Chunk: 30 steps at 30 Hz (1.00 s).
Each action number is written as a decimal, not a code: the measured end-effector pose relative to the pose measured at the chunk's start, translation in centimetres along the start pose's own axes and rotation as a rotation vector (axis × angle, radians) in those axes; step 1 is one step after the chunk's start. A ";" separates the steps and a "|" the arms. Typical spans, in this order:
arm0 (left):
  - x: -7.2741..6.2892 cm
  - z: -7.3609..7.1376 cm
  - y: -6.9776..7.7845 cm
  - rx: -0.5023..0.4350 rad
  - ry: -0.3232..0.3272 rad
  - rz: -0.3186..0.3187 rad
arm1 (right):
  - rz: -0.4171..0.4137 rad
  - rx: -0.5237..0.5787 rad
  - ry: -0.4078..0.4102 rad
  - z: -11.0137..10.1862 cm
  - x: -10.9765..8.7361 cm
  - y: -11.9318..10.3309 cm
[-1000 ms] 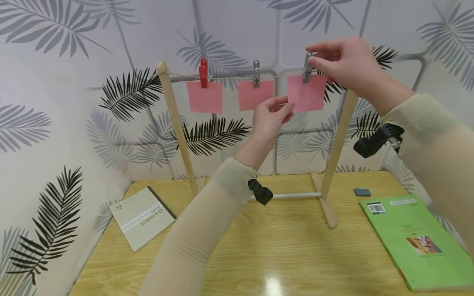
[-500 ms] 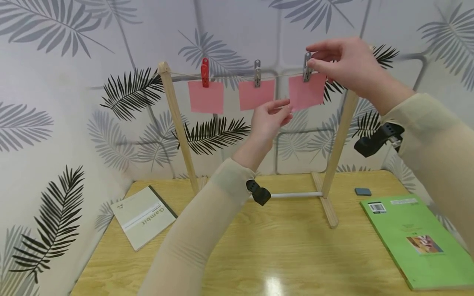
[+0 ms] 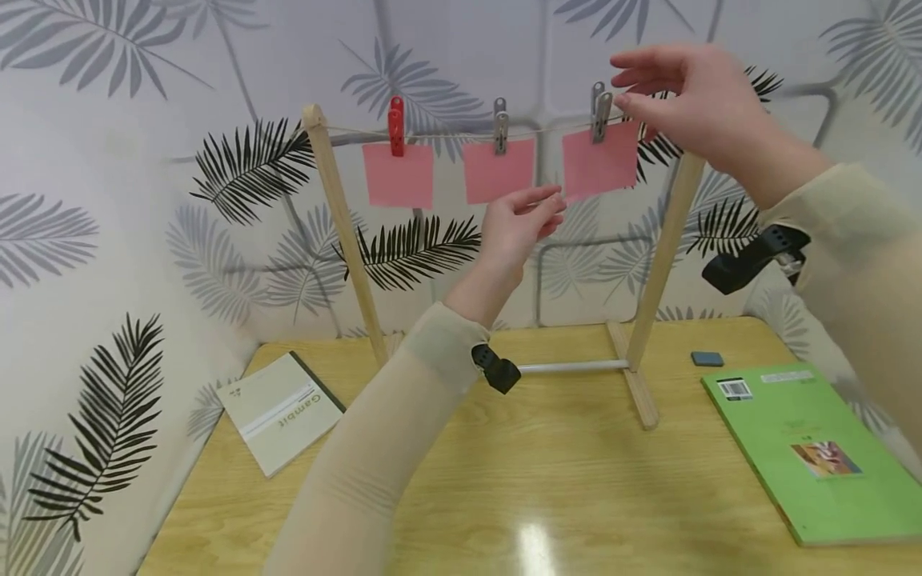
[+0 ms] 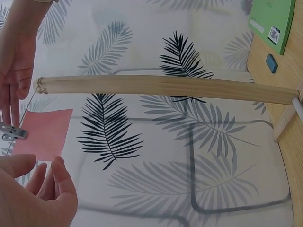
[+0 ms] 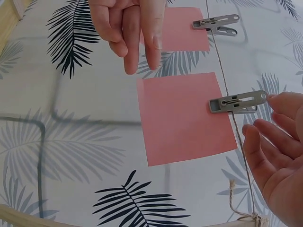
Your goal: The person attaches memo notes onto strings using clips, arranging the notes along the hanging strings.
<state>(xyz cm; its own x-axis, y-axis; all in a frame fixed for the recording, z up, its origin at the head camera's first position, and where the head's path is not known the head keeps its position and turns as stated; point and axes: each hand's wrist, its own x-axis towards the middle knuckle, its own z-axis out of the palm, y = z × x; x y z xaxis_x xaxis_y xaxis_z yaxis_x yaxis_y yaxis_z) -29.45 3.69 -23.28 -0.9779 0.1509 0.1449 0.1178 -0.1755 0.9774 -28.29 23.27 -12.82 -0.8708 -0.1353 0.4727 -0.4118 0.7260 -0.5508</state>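
Note:
A pink paper square (image 3: 600,160) hangs tilted from the string, held by a grey metal clip (image 3: 601,112). Beside that clip, my right hand (image 3: 709,104) has its fingers spread and relaxed. In the right wrist view, one fingertip is at the clip's handle end, perhaps just touching. My left hand (image 3: 513,228) is by the paper's lower left corner, fingers loosely extended; the right wrist view shows a small gap between them and the paper. Two more pink squares hang to the left, one under a grey clip (image 3: 500,128), the other under a red clip (image 3: 396,126).
The string (image 3: 446,136) runs between wooden posts (image 3: 344,224) standing on the table (image 3: 547,480), joined below by a white rod (image 3: 576,367). A Gambit notebook (image 3: 281,412) lies left; a green book (image 3: 821,456) and a small blue block (image 3: 707,358) lie right.
The right hand has let go of the clip and drawn slightly up and right. The left fingers have moved off the paper's corner. The paper now hangs more tilted.

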 end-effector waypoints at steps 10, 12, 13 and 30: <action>-0.3 -1.3 -0.6 -0.016 -0.014 -0.026 | -0.011 0.112 0.042 -0.8 -1.5 1.0; -0.5 -1.6 -0.7 -0.007 -0.019 -0.023 | -0.011 0.156 0.052 -0.8 -1.8 1.1; -0.6 -1.8 -0.8 0.001 -0.019 -0.018 | -0.008 0.174 0.061 -0.9 -1.9 1.1; -3.7 -6.5 -1.8 0.133 -0.007 0.037 | -0.100 0.235 0.114 1.1 -5.8 0.2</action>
<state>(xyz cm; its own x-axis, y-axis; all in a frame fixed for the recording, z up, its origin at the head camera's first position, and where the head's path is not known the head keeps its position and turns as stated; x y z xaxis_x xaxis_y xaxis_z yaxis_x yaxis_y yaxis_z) -27.15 -2.82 -26.61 -0.9712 0.1537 0.1820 0.1762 -0.0507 0.9831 -23.57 23.46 -16.41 -0.7920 -0.1118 0.6002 -0.5572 0.5344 -0.6356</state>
